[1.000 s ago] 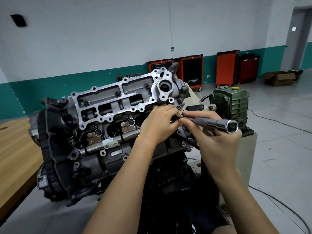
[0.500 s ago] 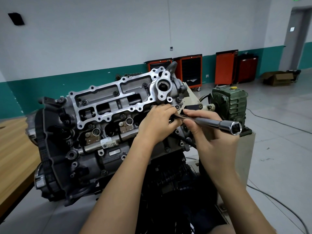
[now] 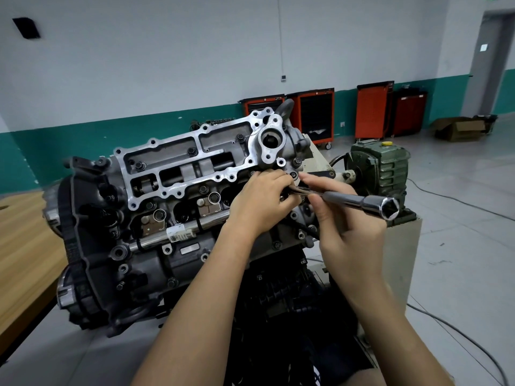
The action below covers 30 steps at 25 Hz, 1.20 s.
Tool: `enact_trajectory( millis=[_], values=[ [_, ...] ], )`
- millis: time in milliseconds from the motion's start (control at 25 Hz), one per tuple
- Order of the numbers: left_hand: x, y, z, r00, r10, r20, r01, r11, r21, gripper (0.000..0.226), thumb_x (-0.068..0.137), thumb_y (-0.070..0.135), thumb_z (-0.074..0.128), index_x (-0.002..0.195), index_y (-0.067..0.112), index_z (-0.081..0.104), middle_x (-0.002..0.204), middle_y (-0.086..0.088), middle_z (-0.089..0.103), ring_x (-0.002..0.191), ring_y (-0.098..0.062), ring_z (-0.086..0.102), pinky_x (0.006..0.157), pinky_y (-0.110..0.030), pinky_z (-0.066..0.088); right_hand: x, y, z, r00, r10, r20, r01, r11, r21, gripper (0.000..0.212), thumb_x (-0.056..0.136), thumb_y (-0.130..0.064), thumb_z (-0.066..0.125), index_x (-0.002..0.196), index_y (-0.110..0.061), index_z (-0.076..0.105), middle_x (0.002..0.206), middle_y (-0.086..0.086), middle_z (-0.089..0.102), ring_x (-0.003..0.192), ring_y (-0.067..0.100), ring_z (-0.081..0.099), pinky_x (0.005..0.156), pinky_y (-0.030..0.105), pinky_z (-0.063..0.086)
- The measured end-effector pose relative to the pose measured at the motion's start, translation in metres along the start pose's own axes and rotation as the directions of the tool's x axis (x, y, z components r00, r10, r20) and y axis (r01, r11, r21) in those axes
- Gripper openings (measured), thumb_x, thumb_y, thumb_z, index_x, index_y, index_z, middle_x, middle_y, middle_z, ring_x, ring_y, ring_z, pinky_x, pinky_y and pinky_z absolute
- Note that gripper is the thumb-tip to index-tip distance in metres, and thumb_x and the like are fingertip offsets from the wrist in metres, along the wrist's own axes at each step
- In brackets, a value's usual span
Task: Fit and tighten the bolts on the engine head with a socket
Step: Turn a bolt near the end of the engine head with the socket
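The engine head [image 3: 178, 174] is a silver and dark casting tilted on a stand, with several bolts seated in its frame. My left hand [image 3: 262, 201] rests against the head's right side with fingers curled; its fingertips pinch something small that I cannot make out, next to a bolt hole [image 3: 293, 174]. My right hand [image 3: 345, 227] grips the shiny metal socket wrench [image 3: 359, 203]. The wrench's open hex end [image 3: 389, 208] points toward me and to the right, and its other end lies by my left fingertips.
A green gearbox [image 3: 376, 165] sits on the stand right of the engine. A wooden bench [image 3: 25, 240] is at the left. Red tool cabinets [image 3: 316, 115] and a cardboard box [image 3: 459, 128] stand along the far wall. Cables [image 3: 457, 201] trail on the floor.
The wrench's hex end has dipped slightly and swung a little right. Both hands stay at the same spot on the head's right side.
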State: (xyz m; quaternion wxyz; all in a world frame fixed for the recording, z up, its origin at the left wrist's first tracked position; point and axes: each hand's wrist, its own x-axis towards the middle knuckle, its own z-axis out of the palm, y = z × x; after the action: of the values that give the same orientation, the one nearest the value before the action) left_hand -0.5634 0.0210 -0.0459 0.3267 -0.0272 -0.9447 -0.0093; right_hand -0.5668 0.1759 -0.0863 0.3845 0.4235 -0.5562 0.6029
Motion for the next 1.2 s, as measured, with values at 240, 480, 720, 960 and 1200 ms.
enact_trajectory(
  millis=[240,480,720,960,1200],
  values=[
    [-0.0001,0.0001,-0.0007,1.0,0.003,-0.003,-0.003,1.0,-0.007,0.021,0.087,0.03,0.051,0.094,0.014,0.062,0.099,0.003,0.062,0.095,-0.018,0.052,0.082,-0.025,0.03,0.0047,-0.0003,-0.0026,0.994,0.04,-0.099,-0.038,0.999,0.019,0.021,0.083,-0.016,0.072,0.097,0.0,0.073,0.096,0.001,0.072,0.09,0.007,0.068,0.079,0.026,0.055],
    [-0.0007,0.0006,0.0,1.0,-0.006,-0.008,0.006,1.0,0.002,0.024,0.088,0.03,0.051,0.1,0.015,0.064,0.102,0.004,0.063,0.098,-0.017,0.052,0.086,-0.026,0.033,0.0032,-0.0009,-0.0032,0.999,-0.021,-0.032,0.02,0.999,-0.035,0.015,0.088,-0.002,0.066,0.101,0.002,0.071,0.103,0.005,0.071,0.095,0.013,0.068,0.082,0.032,0.056],
    [-0.0007,-0.0001,-0.0005,1.0,-0.001,-0.004,0.0,1.0,-0.019,0.022,0.086,0.029,0.052,0.098,0.015,0.064,0.102,0.004,0.063,0.099,-0.017,0.053,0.085,-0.025,0.031,0.001,-0.0041,-0.0013,0.998,0.044,-0.047,-0.044,0.999,0.017,0.017,0.088,-0.008,0.067,0.102,0.001,0.07,0.102,0.002,0.071,0.096,0.009,0.067,0.084,0.03,0.054],
    [-0.0005,0.0002,-0.0008,1.0,-0.009,-0.006,0.009,1.0,-0.015,0.021,0.088,0.029,0.052,0.096,0.013,0.063,0.099,0.003,0.063,0.096,-0.018,0.053,0.084,-0.026,0.032,0.0072,-0.0004,-0.0046,0.996,-0.045,-0.081,0.042,0.999,-0.033,0.015,0.082,-0.007,0.073,0.093,0.004,0.072,0.095,0.004,0.072,0.087,0.009,0.069,0.076,0.026,0.056],
    [-0.0002,0.0004,-0.0009,1.0,-0.007,0.024,0.007,1.0,-0.021,0.027,0.087,0.031,0.048,0.101,0.015,0.064,0.108,0.005,0.064,0.102,-0.017,0.053,0.091,-0.029,0.034,0.0011,-0.0026,-0.0003,0.999,-0.041,0.019,0.042,0.998,-0.04,0.014,0.09,-0.003,0.06,0.099,0.004,0.069,0.104,0.005,0.07,0.093,0.016,0.068,0.08,0.035,0.055]
  ],
)
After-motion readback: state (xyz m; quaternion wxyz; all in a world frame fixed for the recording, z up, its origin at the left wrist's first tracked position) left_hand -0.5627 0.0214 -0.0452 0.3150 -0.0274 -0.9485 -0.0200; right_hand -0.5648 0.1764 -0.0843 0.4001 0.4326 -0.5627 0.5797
